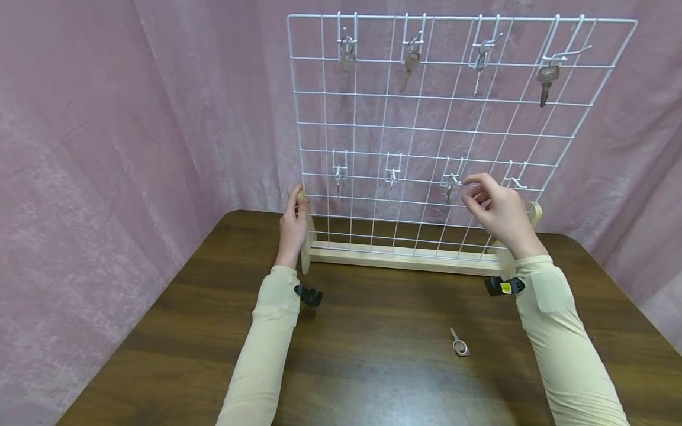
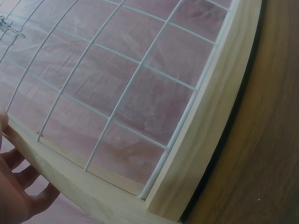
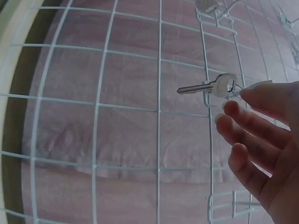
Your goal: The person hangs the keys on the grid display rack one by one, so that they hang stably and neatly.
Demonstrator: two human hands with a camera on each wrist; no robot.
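A white wire grid rack (image 1: 380, 127) stands upright in a wooden base (image 1: 405, 258). My left hand (image 1: 293, 228) grips the top of the wooden side post (image 1: 305, 248); the left wrist view shows its fingers bent around the wood. On the lower row's third hook hangs a silver key (image 3: 219, 86) by its ring, teeth end down. Right beside that ring is my right hand (image 1: 501, 210), thumb and index finger apart in the head view, other fingers loosely bent. To its right, the lower row's last hook (image 1: 515, 183) is bare.
Keys hang along the upper row, including a dark-bladed key (image 1: 547, 80) at the right. Two lower-left hooks (image 1: 391, 176) carry keys too. One loose key with a ring (image 1: 460, 346) lies on the brown table (image 1: 373, 343). A pink curtain (image 1: 213, 106) hangs behind.
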